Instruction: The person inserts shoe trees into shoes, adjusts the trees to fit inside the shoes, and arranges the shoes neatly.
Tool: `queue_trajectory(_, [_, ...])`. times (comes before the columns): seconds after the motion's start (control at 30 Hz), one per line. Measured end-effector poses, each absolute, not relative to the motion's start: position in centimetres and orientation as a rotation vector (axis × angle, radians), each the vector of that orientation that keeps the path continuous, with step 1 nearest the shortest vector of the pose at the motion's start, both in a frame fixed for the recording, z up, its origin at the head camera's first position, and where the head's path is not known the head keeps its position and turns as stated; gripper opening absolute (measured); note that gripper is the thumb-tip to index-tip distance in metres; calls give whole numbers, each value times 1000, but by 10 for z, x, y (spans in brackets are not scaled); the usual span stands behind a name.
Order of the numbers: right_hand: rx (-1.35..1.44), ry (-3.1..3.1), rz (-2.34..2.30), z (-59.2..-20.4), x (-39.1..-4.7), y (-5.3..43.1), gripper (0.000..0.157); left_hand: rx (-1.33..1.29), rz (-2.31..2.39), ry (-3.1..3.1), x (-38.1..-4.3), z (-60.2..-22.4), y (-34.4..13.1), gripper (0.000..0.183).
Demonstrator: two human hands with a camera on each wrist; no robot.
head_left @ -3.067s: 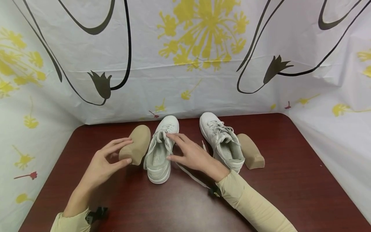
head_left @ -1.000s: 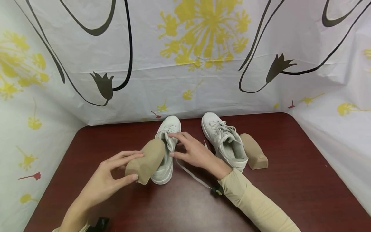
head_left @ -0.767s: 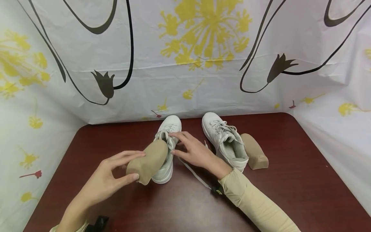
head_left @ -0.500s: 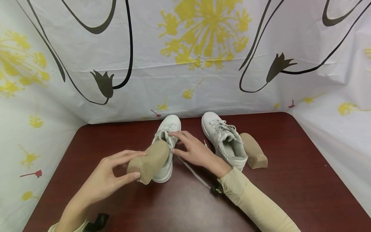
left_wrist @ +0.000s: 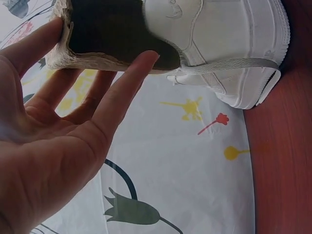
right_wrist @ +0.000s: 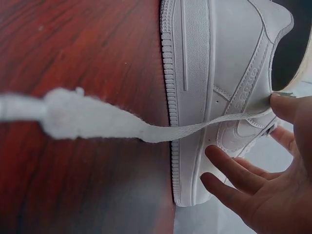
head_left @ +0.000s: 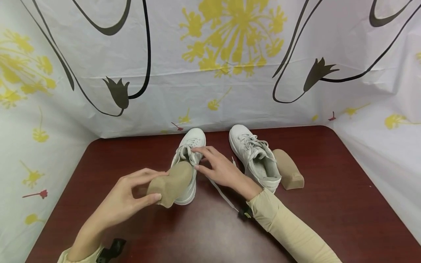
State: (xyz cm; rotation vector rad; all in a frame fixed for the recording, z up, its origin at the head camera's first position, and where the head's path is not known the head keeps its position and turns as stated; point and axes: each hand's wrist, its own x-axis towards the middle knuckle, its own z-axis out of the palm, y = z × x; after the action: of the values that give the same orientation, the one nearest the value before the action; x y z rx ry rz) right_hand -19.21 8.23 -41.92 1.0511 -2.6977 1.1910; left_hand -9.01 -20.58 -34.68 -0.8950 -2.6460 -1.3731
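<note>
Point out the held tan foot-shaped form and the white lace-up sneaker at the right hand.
Held tan foot-shaped form [head_left: 174, 182], head view: top surface.
White lace-up sneaker [right_wrist: 231, 63], right wrist view: side of upper.

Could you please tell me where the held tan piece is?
In the head view, left of centre, the left hand holds the tan piece over the left shoe.

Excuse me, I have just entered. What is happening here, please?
A person's left grip holds a tan shaped piece at the opening of one white shoe. The right grip touches that shoe near its opening. The other white shoe stands to the right, with a second tan piece beside it.
</note>
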Motion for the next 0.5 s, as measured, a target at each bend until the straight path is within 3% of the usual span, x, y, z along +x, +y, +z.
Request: queue_trajectory(0.5, [998, -2670, 1013, -421, -192, 81, 52, -899, -1261, -2684, -98, -351, -201, 44])
